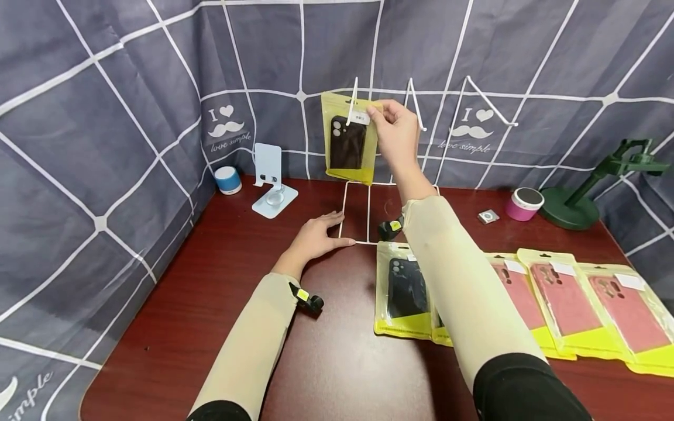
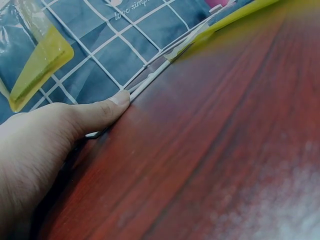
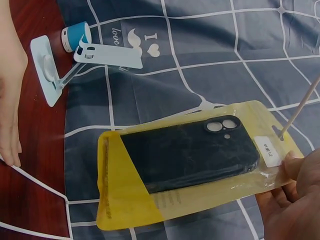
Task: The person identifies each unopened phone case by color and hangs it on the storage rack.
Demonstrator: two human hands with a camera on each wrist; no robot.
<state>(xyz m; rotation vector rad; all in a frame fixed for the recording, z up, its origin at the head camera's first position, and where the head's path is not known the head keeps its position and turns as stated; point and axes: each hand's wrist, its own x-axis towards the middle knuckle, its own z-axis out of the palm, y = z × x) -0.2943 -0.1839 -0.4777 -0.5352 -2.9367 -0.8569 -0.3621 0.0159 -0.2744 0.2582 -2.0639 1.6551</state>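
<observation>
My right hand [image 1: 398, 131] pinches the upper right corner of a yellow-edged clear pouch [image 1: 350, 175] between thumb and fingers. Inside the pouch is a black phone case [image 3: 195, 155], with a white label [image 3: 268, 151] near the top. At the pouch's hang hole is the leftmost prong [image 3: 302, 107] of a white wire display rack [image 1: 368, 216]; how far the prong passes through cannot be told. My left hand [image 1: 316, 237] rests by the rack's base on the table, fingers extended, its thumb [image 2: 107, 111] touching the base wire.
Two more prongs [image 1: 416, 105] stick out right of the pouch. Pouches with black [image 1: 407, 286] and pink phone cases [image 1: 563, 298] lie at the right. A phone stand [image 1: 270, 166], blue cylinder [image 1: 227, 180], pink cylinder [image 1: 525, 203] and green stand [image 1: 571, 207] line the back.
</observation>
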